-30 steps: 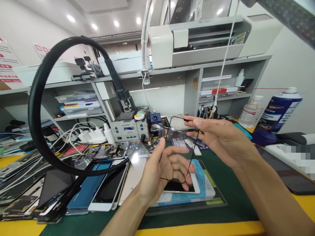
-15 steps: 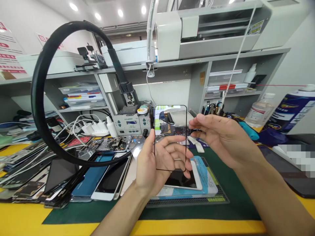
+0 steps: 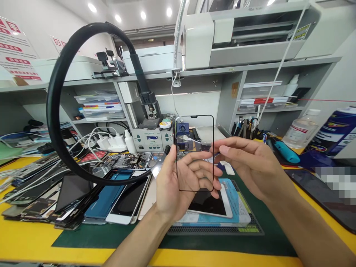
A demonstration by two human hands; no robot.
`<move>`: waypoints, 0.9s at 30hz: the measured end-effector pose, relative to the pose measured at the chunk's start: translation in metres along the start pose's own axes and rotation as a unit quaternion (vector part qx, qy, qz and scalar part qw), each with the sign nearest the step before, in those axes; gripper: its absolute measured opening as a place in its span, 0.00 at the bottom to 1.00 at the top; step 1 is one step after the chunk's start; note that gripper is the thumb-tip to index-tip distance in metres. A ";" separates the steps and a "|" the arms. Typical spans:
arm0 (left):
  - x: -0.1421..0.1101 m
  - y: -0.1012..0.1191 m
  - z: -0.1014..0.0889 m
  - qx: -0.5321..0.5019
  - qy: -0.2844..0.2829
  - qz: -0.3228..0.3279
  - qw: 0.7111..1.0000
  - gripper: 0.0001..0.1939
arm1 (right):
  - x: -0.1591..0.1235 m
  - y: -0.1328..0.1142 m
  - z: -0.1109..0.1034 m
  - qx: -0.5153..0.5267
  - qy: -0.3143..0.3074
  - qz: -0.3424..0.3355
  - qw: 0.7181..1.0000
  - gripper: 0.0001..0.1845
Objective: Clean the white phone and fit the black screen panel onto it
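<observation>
Black-bordered glass screen protector (image 3: 195, 146) is held upright above the green mat (image 3: 271, 226), its long edges between the left hand's (image 3: 172, 185) thumb and half-curled fingers. The right hand (image 3: 247, 159), loosely bent, is at its right edge; whether it grips cannot be told. Beneath, a white-framed device (image 3: 213, 204) lies on a blue package (image 3: 236, 196).
</observation>
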State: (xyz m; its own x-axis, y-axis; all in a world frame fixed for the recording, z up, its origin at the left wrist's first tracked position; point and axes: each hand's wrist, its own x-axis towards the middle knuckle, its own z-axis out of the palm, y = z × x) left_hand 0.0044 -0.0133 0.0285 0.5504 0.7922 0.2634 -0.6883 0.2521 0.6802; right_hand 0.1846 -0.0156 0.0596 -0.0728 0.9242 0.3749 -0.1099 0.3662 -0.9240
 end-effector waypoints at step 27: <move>0.001 -0.007 0.000 0.022 -0.011 -0.019 1.000 0.40 | 0.002 -0.002 -0.001 0.080 -0.033 0.078 0.993 0.13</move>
State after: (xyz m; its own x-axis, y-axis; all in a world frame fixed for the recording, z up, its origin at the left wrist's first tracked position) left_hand 0.0097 -0.0143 0.0236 0.5864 0.7703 0.2506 -0.6449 0.2567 0.7199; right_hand 0.1858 -0.0144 0.0617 -0.1653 0.9572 0.2375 -0.2479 0.1928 -0.9494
